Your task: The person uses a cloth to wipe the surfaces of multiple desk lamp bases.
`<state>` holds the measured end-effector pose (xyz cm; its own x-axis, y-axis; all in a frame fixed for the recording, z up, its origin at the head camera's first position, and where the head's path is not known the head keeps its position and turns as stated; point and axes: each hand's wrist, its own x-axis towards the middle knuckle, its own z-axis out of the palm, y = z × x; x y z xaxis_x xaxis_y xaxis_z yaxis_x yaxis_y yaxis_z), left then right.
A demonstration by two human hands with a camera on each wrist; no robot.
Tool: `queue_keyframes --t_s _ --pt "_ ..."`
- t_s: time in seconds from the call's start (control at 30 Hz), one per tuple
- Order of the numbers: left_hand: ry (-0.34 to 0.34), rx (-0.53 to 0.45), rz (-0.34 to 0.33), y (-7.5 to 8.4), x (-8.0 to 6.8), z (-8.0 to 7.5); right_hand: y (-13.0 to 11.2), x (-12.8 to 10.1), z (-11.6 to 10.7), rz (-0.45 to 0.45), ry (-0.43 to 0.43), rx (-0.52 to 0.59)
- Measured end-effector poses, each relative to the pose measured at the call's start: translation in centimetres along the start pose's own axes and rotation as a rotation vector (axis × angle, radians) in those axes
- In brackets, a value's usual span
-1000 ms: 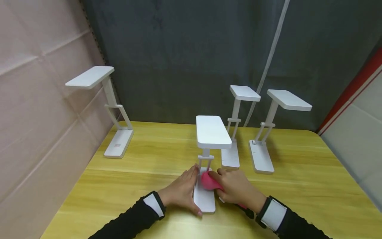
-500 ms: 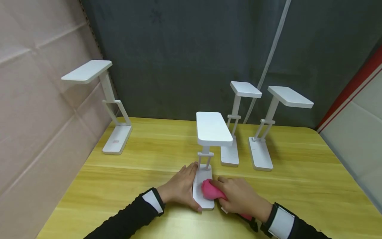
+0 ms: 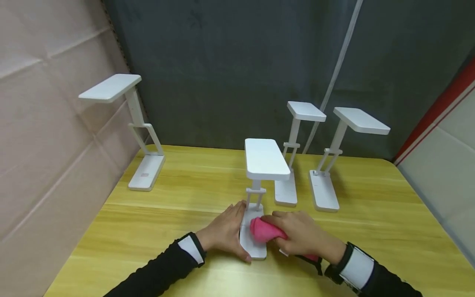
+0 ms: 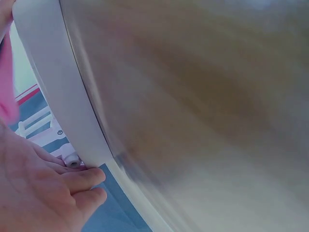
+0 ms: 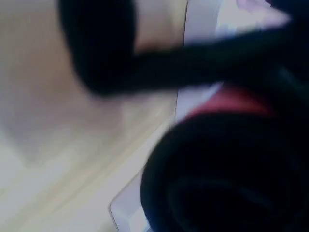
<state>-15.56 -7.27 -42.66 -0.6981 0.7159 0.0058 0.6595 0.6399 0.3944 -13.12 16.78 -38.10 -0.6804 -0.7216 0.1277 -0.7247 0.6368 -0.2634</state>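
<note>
So the nearest white desk lamp (image 3: 259,194) sits front and centre on the yellow bench (image 3: 185,214), and both hands are on its base. The left hand (image 3: 226,235) lies flat, fingers straight, against the left edge of the base, holding nothing, just bracing it. The right hand (image 3: 300,237) has its fingers curled round a bunched pink cloth (image 3: 264,231), pressed onto the top of the base. The right wrist view is basically a dark blur, so I'm reading that grip from the head view only. What I'd worry about: the lamp head hangs out over the base on a thin hinged stem, so a hard shove toward the stem could probably rock or fold it. Two more lamps (image 3: 326,165) stand just behind on the right, so that side is tight. There's way more open bench to the left, where another lamp (image 3: 137,136) stands well apart by the pink wall (image 3: 44,123).
</note>
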Motion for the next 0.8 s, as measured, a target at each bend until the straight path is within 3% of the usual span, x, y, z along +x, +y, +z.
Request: queue_keyframes --t_s 0.1,0.23,0.37,0.57,0.8 --pt "-0.022 0.012 -0.012 0.1 0.0 0.1 0.9 1.1 0.8 0.01 0.093 -0.172" --pt "-0.035 0.023 -0.014 0.3 0.0 0.3 1.4 1.5 2.5 0.009 0.136 -0.254" --pt "-0.024 0.019 -0.018 0.2 0.0 0.2 1.1 0.9 3.3 0.023 0.145 -0.205" --pt "-0.002 0.003 -0.003 0.1 0.0 -0.2 -0.7 -0.9 3.0 -0.044 0.113 -0.151" --pt "-0.012 0.023 -0.028 0.3 0.0 -0.3 -1.9 -2.4 2.2 -0.113 -0.017 -0.039"
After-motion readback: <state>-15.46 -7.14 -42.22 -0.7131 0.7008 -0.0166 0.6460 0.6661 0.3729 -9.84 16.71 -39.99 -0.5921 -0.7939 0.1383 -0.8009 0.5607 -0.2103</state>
